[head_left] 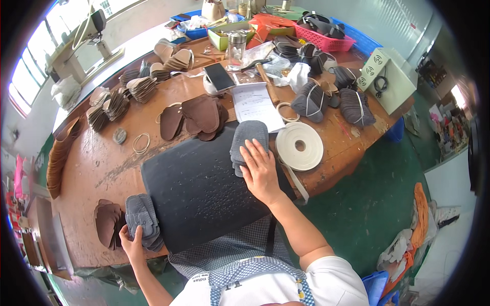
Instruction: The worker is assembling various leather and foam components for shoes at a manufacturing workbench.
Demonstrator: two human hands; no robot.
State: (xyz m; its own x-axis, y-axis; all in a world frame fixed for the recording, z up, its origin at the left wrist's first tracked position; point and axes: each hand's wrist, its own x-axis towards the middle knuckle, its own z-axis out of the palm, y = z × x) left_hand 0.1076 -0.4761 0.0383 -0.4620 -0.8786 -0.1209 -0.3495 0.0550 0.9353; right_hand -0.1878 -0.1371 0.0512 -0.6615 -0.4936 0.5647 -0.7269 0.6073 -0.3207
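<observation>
On the left, grey rounded cut pieces (140, 208) lie in a fanned pile at the edge of the black mat (199, 199). My left hand (133, 246) takes their near edge between thumb and fingers; its fingertips are partly hidden. Another stack of the same grey pieces (250, 131) sits at the mat's far right corner. My right hand (260, 171) lies over that stack with its fingers stretched out flat. Dark brown cut pieces (106, 224) rest just left of my left hand.
Beyond the mat are more brown pieces (204, 115), a written sheet (252, 104), a phone (219, 76) and a hammer (268, 84). A white tape roll (311, 148) lies right of my right hand. Tied bundles (309, 102) and a metal fan box (388, 79) stand further back.
</observation>
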